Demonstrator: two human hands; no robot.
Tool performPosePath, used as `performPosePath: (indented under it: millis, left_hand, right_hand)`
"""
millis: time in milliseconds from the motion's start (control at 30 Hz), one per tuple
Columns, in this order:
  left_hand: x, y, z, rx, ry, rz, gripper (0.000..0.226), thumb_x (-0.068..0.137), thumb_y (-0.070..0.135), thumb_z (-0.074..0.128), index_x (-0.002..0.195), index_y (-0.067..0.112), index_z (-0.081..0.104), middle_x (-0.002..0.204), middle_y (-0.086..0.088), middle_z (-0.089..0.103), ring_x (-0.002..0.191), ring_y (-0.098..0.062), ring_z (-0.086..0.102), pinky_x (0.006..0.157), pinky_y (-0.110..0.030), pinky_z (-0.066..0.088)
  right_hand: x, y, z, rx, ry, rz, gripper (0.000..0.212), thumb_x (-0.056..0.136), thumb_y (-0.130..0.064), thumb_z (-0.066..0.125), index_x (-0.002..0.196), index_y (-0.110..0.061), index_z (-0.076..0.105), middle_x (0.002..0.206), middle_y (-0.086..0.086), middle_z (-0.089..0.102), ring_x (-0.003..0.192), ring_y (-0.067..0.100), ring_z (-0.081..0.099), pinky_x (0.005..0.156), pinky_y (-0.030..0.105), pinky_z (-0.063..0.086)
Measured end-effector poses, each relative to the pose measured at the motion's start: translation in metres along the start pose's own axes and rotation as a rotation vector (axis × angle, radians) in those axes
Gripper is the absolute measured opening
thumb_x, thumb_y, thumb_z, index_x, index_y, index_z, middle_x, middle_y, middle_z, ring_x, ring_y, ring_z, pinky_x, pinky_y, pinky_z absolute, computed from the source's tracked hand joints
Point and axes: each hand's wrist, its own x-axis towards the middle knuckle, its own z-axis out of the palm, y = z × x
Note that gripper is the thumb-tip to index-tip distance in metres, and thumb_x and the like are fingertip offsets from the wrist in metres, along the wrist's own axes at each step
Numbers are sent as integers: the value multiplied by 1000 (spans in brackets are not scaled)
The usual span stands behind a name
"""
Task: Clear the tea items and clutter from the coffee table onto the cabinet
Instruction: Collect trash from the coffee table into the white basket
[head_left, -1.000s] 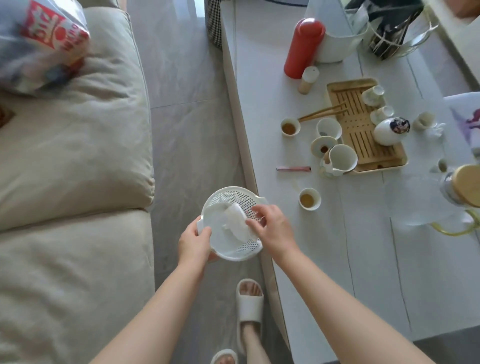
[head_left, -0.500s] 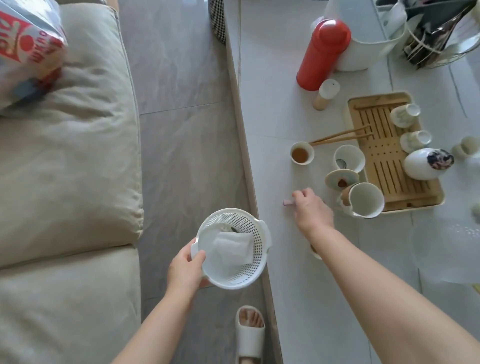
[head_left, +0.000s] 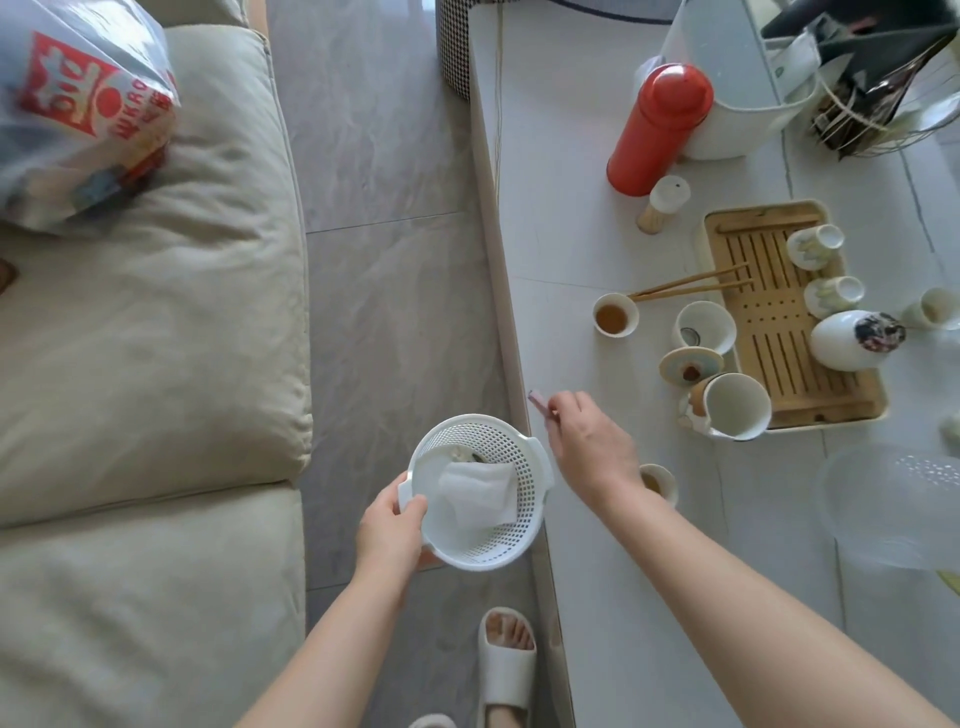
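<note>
My left hand (head_left: 392, 525) grips the rim handle of a white perforated basket (head_left: 511, 540), held over the floor beside the coffee table (head_left: 561, 218). A crumpled white tissue (head_left: 480, 491) lies inside it. My right hand (head_left: 589, 444) is closed on a small pink stick (head_left: 537, 402), lifted just above the table near its edge. A teacup (head_left: 660, 480) peeks out behind my right wrist. Another teacup with tea (head_left: 614, 315), a white bowl (head_left: 705, 326), a lid (head_left: 690, 366) and a white pitcher (head_left: 735, 408) stand left of the bamboo tea tray (head_left: 748, 332).
On the tray sit two small cups (head_left: 815, 244) and a white teapot (head_left: 852, 340); chopsticks (head_left: 691, 285) lean on its edge. A red thermos (head_left: 657, 130), toothpick jar (head_left: 662, 203) and white bucket (head_left: 737, 111) stand at the back. A beige sofa (head_left: 145, 364) is left, a clear colander (head_left: 893, 504) right.
My right hand left the tissue in the basket, reached to the table, closed on the pink stick and has lifted it toward the basket. My left hand kept holding the basket.
</note>
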Motion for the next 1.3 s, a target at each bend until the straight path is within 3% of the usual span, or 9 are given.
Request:
performPosePath:
  millis: [67,133,333,433,567,667,867,1100,1300]
  left_hand:
    - [-11,3,-8,22,7,13,38,87,6,49,118,26,62,96,1,67,93,-27,64,78,-46,58]
    - [-26,6,-16,19,-3,32,36,87,6,49,111,27,64,93,3,67,98,-29,64,86,-53,54]
    - [-89,9,-44,-33,-72,101,35,86,7,49,108,29,64,96,-4,67,87,-25,65,71,-48,60]
    - [-133,6,-59,-22,-98,152,36,86,7,50,111,28,65,97,-5,67,90,-26,65,70,-44,59]
    - [-204,1,-79,96,-94,276,32,84,10,53,107,28,65,79,13,65,75,-5,61,64,-28,52]
    - [-253,-6,-86,136,-142,267,25,84,11,55,100,29,64,80,10,64,80,-19,63,74,-44,58]
    - [-335,-30,-83,268,-236,318,17,86,12,55,97,23,62,81,4,63,71,-15,61,38,-27,51]
    - [-409,-84,-53,405,-299,373,17,84,14,58,97,23,63,90,-5,66,85,-30,66,62,-50,60]
    - [-477,-158,-4,456,-296,410,25,84,17,59,109,15,63,96,-9,66,84,-28,66,58,-44,60]
  right_hand:
    - [-19,-25,-7,190,11,-9,19,96,-26,46,98,-8,53,97,9,56,80,33,55,60,40,41]
    - [-41,-47,-12,364,11,1,17,94,-23,49,96,-7,53,94,9,56,81,30,54,67,44,45]
    - [-118,-94,-25,603,-27,138,8,90,-13,51,98,-9,53,88,4,65,86,27,61,77,37,47]
    - [-165,-101,-47,590,23,217,22,90,-13,52,112,-11,55,99,5,64,95,24,60,80,33,46]
    - [-245,-103,-96,527,158,281,22,90,-13,52,111,-13,59,108,6,65,96,24,60,77,30,46]
    - [-308,-98,-130,480,221,313,19,91,-17,52,108,-15,60,107,3,65,93,21,60,75,32,49]
    - [-423,-68,-169,424,254,427,18,95,-27,48,107,-19,58,105,-1,64,88,16,61,76,32,55]
    - [-546,0,-176,398,164,576,31,95,-27,48,123,-17,51,121,1,58,103,17,58,82,29,49]
    - [-651,78,-170,389,126,610,36,92,-28,51,126,-16,51,126,5,56,113,23,54,92,32,45]
